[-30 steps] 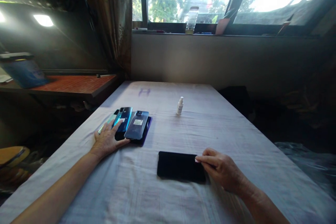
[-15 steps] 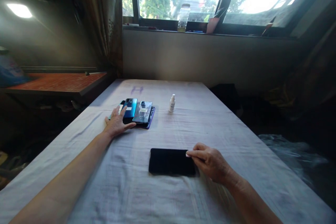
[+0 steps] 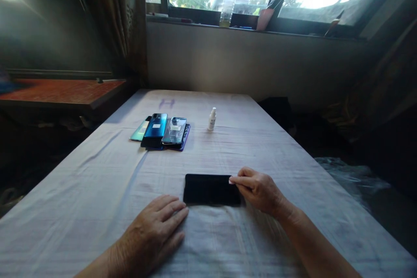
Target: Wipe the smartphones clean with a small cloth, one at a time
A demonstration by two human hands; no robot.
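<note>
A black smartphone (image 3: 208, 190) lies screen up on the cloth in front of me, its long side running left to right. At its upper right corner, my right hand (image 3: 260, 190) pinches a small white piece (image 3: 231, 180), mostly hidden by the fingers; cotton or tissue, I cannot tell which. My left hand (image 3: 159, 226) rests flat, fingers stretched, just beside the phone's lower left corner. Farther off on the left is a cluster of overlapping phones: a blue one (image 3: 155, 127), a grey one (image 3: 175, 132) and a pale green one (image 3: 139, 132).
A small white bottle (image 3: 212, 119) stands upright beyond the phone. The table wears a pale wrinkled cloth (image 3: 247, 134). To the left is a red-brown desk (image 3: 65, 92); a jar (image 3: 228, 7) and a pink pot (image 3: 265, 19) stand on the windowsill.
My left hand has left the phone cluster and come back toward me, down beside the black phone. My right hand keeps its pinch at the phone's corner. The view has tilted down slightly.
</note>
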